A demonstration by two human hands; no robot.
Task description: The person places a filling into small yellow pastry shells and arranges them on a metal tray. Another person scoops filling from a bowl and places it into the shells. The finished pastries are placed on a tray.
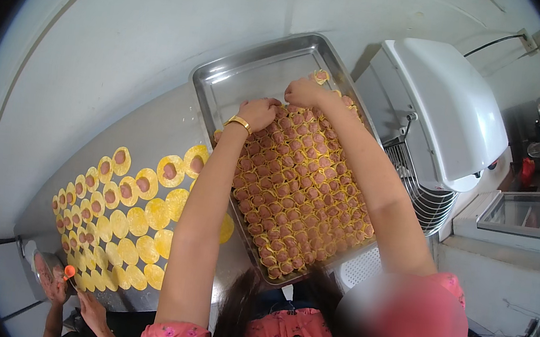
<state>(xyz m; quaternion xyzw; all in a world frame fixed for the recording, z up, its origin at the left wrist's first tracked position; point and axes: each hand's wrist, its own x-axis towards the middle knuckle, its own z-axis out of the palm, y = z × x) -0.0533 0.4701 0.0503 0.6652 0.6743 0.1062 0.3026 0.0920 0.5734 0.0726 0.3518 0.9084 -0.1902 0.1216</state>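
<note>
A deep steel tray [229, 88] holds many open-topped meat dumplings [301, 185] in yellow wrappers, packed in tight rows. My left hand [257, 114], with a gold band at the wrist, reaches to the far edge of the rows. Its fingers are bent together against a dumpling there. Just right of it and farther off, my right hand [305, 94] is closed above the far rows, fingertips curled down; whatever they may hold is hidden. One dumpling [320, 77] sits beyond my right hand, near the tray's right wall.
Left of the tray, a steel table [155, 130] carries rows of round yellow wrappers [138, 222], some topped with meat filling [169, 171]. A co-worker's hands [92, 311] are at the lower left, by a metal bowl [36, 262] and orange scoop [69, 271]. A white machine [434, 107] stands right.
</note>
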